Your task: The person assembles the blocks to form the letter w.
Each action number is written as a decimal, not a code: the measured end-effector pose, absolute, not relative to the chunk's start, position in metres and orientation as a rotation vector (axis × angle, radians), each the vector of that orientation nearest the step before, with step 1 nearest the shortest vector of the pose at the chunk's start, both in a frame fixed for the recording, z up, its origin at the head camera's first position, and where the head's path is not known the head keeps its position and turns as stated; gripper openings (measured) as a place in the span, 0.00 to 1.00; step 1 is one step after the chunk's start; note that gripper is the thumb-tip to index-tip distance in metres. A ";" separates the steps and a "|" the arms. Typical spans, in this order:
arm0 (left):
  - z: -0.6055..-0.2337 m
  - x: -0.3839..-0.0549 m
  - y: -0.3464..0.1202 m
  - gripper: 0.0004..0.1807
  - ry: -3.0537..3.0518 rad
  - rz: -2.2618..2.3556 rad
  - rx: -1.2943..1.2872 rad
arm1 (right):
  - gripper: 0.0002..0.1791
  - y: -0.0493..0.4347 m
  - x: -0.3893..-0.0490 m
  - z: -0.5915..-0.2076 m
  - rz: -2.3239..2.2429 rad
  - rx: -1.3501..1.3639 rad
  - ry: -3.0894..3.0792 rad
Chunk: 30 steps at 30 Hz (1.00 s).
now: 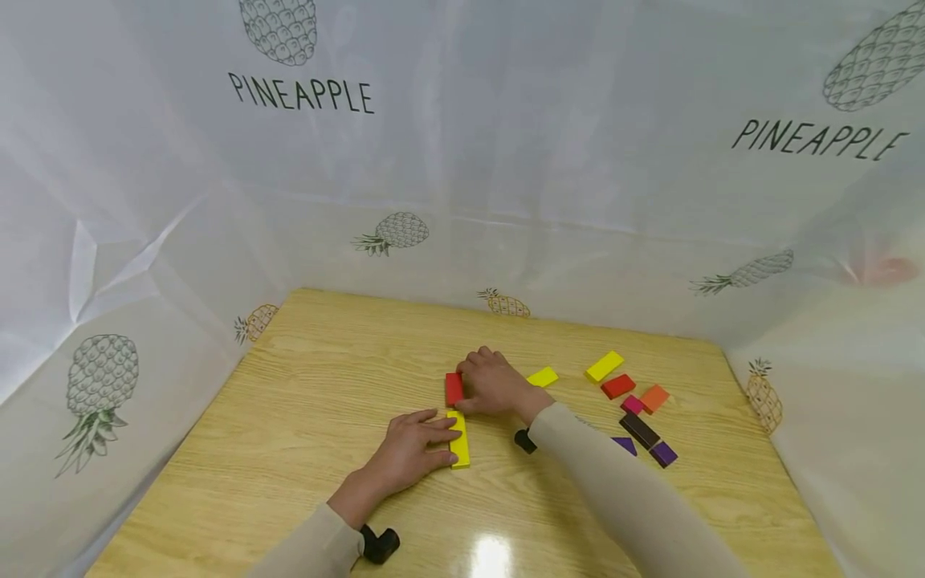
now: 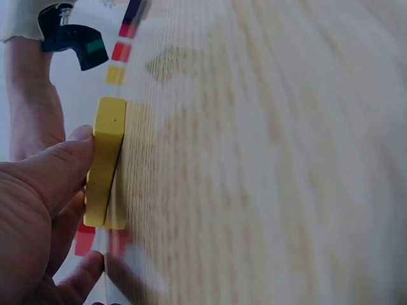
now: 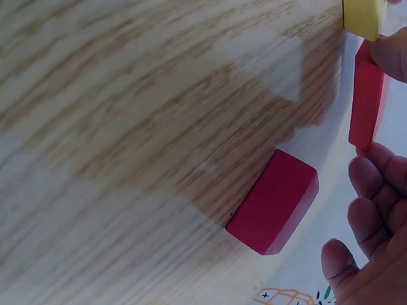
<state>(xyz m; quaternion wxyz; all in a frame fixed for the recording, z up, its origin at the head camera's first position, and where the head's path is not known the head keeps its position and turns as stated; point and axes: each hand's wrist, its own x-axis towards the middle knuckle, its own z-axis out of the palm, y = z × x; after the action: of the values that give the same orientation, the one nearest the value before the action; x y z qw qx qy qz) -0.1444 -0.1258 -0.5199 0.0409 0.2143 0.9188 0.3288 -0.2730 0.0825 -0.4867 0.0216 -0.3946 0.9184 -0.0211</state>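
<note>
Pale wood-grained tabletop (image 1: 347, 345) spreads under a white sheet (image 1: 506, 152) hung behind and at both sides, printed with pineapple drawings (image 1: 103, 385) and the word PINEAPPLE (image 1: 301, 94) in capitals. Near the middle of that surface lie a red block (image 1: 454, 390) and a long yellow block (image 1: 459, 445), end to end, the red one on the far side. Thumb and fingertip of the right hand (image 1: 499, 387) pinch the red block, the hand closed only as far as its length, with the other fingers loosely bent. The left hand (image 1: 413, 451) is relaxed and mostly extended, its fingers laid from the left onto the long yellow block, touching it without wrapping round. A crimson block (image 3: 273, 203) sits close to the right hand in the right wrist view, apart from its fingers; its place in the head view I cannot tell. Farther right, a second yellow block (image 1: 542, 376) is partly covered by the right hand, and beyond it are a third yellow block (image 1: 604, 366), a smaller red block (image 1: 618, 386), a pink block (image 1: 632, 404) beside an orange block (image 1: 654, 398), a dark block (image 1: 639, 429) with a purple block (image 1: 663, 454) at its near end, and another purple piece (image 1: 625, 445) half hidden by the right sleeve (image 1: 621, 482).
</note>
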 end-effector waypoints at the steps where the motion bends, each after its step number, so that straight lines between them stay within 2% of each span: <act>1: -0.520 -0.144 -0.125 0.23 2.813 1.005 0.653 | 0.33 0.082 -0.273 -0.487 -0.064 -1.223 2.846; 30: -0.523 -0.145 -0.124 0.24 2.798 1.006 0.631 | 0.29 0.086 -0.267 -0.482 -0.134 -1.203 2.746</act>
<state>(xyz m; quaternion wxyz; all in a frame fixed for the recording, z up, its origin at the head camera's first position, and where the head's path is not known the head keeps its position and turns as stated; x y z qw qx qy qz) -0.1455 -0.1245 -0.5230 0.0509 0.2074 0.9194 0.3304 -0.2672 0.0857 -0.4820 0.0702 -0.3998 0.9128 -0.0447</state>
